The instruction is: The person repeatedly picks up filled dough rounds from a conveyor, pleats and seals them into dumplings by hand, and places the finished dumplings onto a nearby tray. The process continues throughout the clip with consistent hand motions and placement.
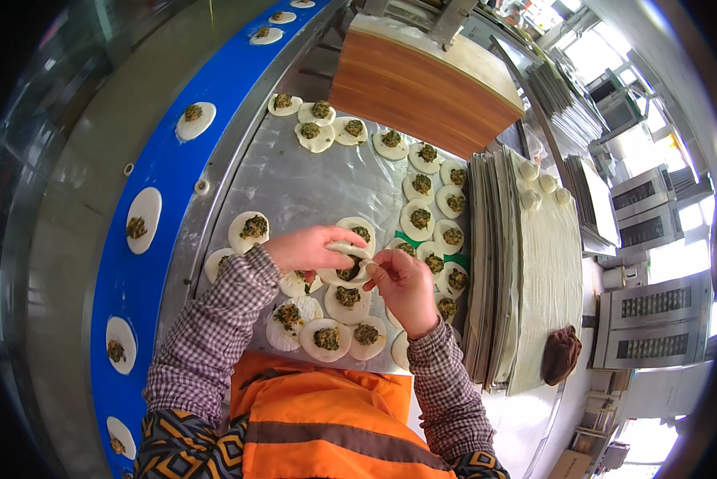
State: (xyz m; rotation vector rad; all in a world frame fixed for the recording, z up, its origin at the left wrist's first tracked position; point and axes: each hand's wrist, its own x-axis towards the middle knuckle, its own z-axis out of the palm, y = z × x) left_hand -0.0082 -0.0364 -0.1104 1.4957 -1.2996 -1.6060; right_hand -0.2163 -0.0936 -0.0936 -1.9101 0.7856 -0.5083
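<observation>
I've got both hands, left and right, pinched shut on 1 filled wrapper over the bench. Looks soft, light, tears easy; take it at the rim, not the filling.

Food factory: blue conveyor belt, stacked trays, rack ovens.

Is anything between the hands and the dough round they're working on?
Nothing visible. The left hand and right hand both already touch the filled dough round, pinching its edges from either side above the metal table. Other filled rounds lie beneath and around it, not in between.
</observation>
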